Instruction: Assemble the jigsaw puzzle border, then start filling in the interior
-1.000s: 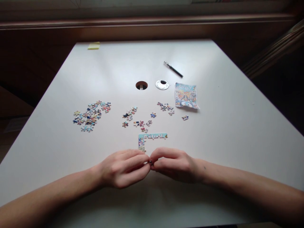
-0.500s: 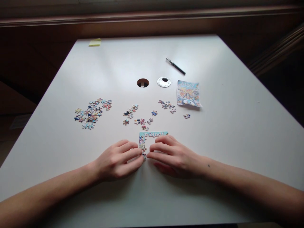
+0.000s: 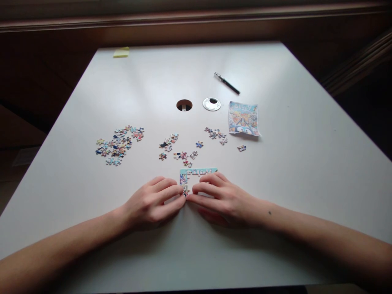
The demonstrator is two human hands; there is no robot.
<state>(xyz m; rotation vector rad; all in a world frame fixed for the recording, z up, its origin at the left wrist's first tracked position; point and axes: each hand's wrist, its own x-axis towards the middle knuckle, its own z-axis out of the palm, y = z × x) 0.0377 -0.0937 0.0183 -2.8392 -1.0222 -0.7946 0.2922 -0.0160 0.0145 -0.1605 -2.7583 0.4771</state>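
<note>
A partly joined jigsaw puzzle border [image 3: 198, 172] lies before me, a light-blue top strip with a left side running down from its corner. My left hand [image 3: 154, 202] rests beside that left side, its fingers curled and their tips on the puzzle piece [image 3: 184, 194] at the lower end. From the other side my right hand [image 3: 223, 198] bends over the table, a fingertip meeting the same piece and the upper fingers close to the right end of the top strip. The fingertips partly hide the piece.
A heap of loose puzzle pieces [image 3: 118, 145] lies to the left, with smaller groups [image 3: 216, 134] beyond the border. Farther back are a picture sheet [image 3: 244, 118], a black pen [image 3: 227, 83], a round table hole [image 3: 184, 105], its metal cover [image 3: 211, 104] and a yellow sticky note [image 3: 121, 52].
The lower end piece has shifted up a little against the left side, and my right fingertips have moved left to meet it. The loose pieces have stayed put.
</note>
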